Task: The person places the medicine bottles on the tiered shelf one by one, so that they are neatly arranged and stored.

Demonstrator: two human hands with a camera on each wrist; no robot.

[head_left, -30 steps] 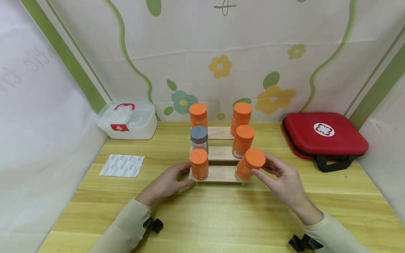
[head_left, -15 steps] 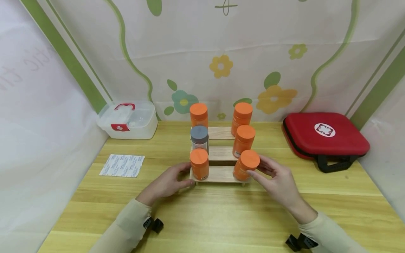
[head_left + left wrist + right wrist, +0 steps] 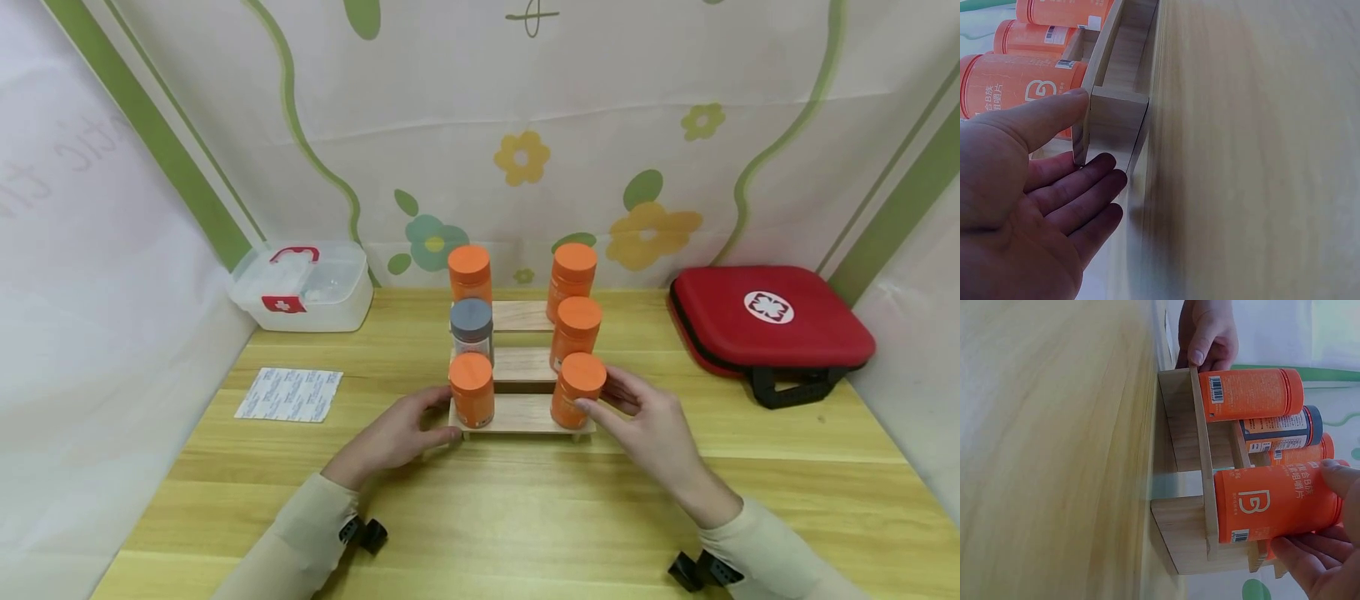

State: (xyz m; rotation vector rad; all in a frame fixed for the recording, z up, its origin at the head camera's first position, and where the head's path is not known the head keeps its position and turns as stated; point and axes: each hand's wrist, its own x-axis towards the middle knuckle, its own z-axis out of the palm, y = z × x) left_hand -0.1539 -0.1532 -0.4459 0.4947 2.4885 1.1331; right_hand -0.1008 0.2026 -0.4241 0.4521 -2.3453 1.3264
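Observation:
A tiered wooden display rack (image 3: 525, 412) stands mid-table, with capped bottles at both ends of its tiers. My right hand (image 3: 648, 429) grips an orange bottle (image 3: 577, 392) between thumb and fingers; it stands upright at the right end of the front tier. In the right wrist view, that orange bottle (image 3: 1279, 503) has its base against the tier board. My left hand (image 3: 397, 429) holds the rack's left end, its thumb at the front edge in the left wrist view. Beside it stands another orange bottle (image 3: 472, 392); behind that is a grey-capped bottle (image 3: 472, 325).
Orange bottles stand on the back tier at left (image 3: 470, 271) and right (image 3: 572, 279), another on the middle tier (image 3: 576, 333). A white first-aid box (image 3: 322, 304) and a printed white packet (image 3: 290, 394) lie left. A red first-aid case (image 3: 772, 325) lies right.
My right hand has moved left with the orange bottle, which went from tilted and overhanging the tier's right end to upright on it. My left hand has stayed at the rack.

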